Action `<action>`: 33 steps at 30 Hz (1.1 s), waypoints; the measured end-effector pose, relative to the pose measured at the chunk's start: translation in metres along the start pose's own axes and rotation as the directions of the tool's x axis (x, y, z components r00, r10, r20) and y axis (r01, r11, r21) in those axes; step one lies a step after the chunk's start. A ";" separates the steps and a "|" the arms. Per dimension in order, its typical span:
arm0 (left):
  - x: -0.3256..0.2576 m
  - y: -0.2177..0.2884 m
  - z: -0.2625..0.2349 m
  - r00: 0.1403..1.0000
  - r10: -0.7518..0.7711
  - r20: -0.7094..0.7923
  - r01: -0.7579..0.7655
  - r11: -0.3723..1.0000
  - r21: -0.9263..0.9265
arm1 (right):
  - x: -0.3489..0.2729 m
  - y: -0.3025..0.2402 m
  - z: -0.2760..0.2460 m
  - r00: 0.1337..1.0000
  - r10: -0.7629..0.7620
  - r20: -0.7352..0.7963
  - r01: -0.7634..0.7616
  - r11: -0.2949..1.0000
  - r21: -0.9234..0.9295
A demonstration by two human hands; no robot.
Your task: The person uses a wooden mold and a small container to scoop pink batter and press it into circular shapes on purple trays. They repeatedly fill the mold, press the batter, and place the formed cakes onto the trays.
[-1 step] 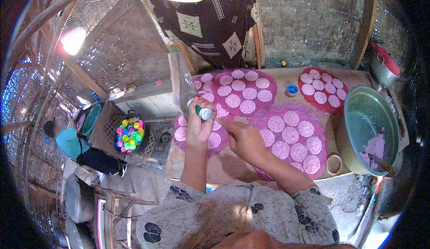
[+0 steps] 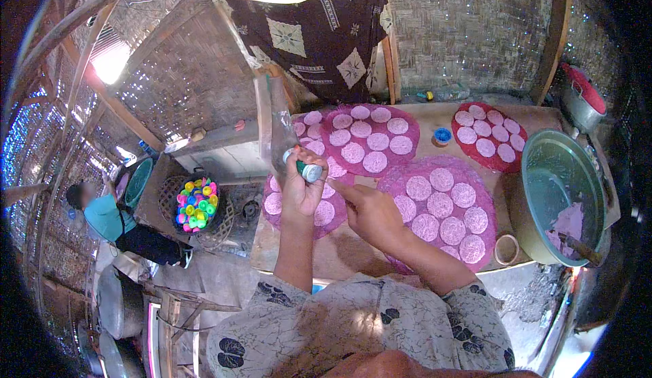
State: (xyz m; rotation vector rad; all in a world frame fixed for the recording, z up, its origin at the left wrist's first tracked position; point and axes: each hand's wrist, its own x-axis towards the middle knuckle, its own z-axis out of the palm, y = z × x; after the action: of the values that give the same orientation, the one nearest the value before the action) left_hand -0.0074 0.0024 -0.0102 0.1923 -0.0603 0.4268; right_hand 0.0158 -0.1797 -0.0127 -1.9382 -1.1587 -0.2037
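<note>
My left hand (image 2: 303,191) is raised over the table with its fingers wrapped round a small green cylinder with a pale round end (image 2: 311,173). A long, clear, crinkled plastic piece (image 2: 277,123) extends up from the same hand; whether it joins the cylinder I cannot tell. My right hand (image 2: 373,213) is just to the right, mostly curled, its fingertips pointing at the left hand. Anything pinched at those tips is too small to make out. Below both hands lie pink mesh rounds (image 2: 384,162) bearing several pale pink discs (image 2: 353,152).
On the table (image 2: 435,114) are a blue-topped cup (image 2: 442,135), a red mesh round (image 2: 485,163) of discs and a ring-shaped tan piece (image 2: 506,249). A large green tub (image 2: 528,208) stands right. At left are a basket of colourful plastic pieces (image 2: 197,205) and another person (image 2: 112,216).
The clear plastic piece above my left hand has shifted slightly at its upper end. Both hands stay in place.
</note>
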 end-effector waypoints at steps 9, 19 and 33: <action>0.003 -0.005 0.012 0.985 0.169 0.047 -0.175 0.927 0.331 | 0.007 0.005 0.008 0.986 -0.163 -0.042 0.152 0.970 -0.187; 0.002 -0.010 0.020 0.981 0.190 0.029 -0.187 0.905 0.382 | 0.025 0.042 0.027 0.988 0.081 0.129 -0.146 0.737 0.660; 0.006 -0.005 0.009 0.980 0.200 0.012 -0.194 0.931 0.309 | 0.008 0.018 0.017 0.986 -0.168 -0.016 0.162 0.971 -0.178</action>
State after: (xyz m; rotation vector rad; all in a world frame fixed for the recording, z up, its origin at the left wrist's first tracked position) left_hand 0.0000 -0.0019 -0.0021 0.4946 0.0072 0.6392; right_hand 0.0300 -0.1658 -0.0304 -1.9826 -1.3200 -0.4374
